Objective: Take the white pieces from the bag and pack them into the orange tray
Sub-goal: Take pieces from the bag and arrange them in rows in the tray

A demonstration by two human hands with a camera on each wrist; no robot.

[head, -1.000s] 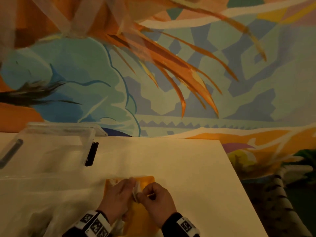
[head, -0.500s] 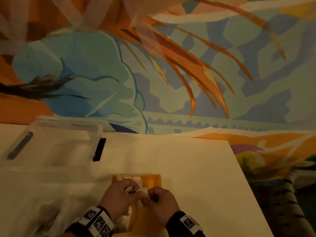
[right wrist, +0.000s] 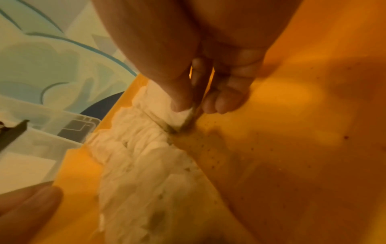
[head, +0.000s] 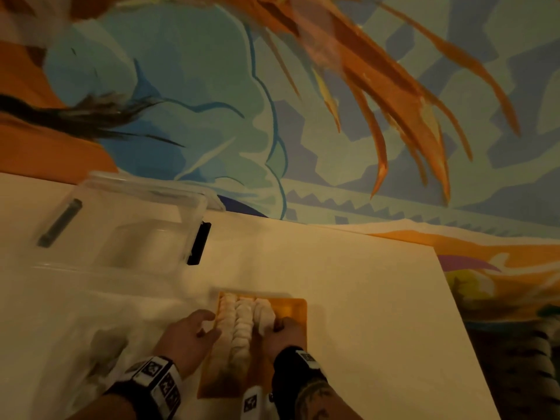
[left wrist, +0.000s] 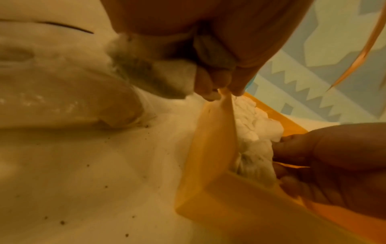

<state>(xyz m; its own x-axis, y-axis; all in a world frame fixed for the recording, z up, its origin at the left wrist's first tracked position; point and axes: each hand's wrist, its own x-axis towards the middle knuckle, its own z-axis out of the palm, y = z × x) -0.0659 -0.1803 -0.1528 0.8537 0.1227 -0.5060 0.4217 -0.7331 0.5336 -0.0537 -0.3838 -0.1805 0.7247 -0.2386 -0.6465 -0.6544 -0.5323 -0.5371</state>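
Right hand (head: 285,331): lay inside the shallow orange plastic tray (head: 295,307), thumb and fingers (right wrist: 226,99) pinching a crumpled white piece (right wrist: 177,113) at the right side of the packed rows.
Left hand (head: 189,336): rested at the tray's left wall, fingertips (left wrist: 208,89) pinching the rim.
White pieces (head: 242,319): three rows filled the tray's left part, between both hands.
Clear plastic bag (head: 75,328): lay left of the tray, on the white table (head: 363,298).
Transparent plastic box (head: 130,225): stood far left.
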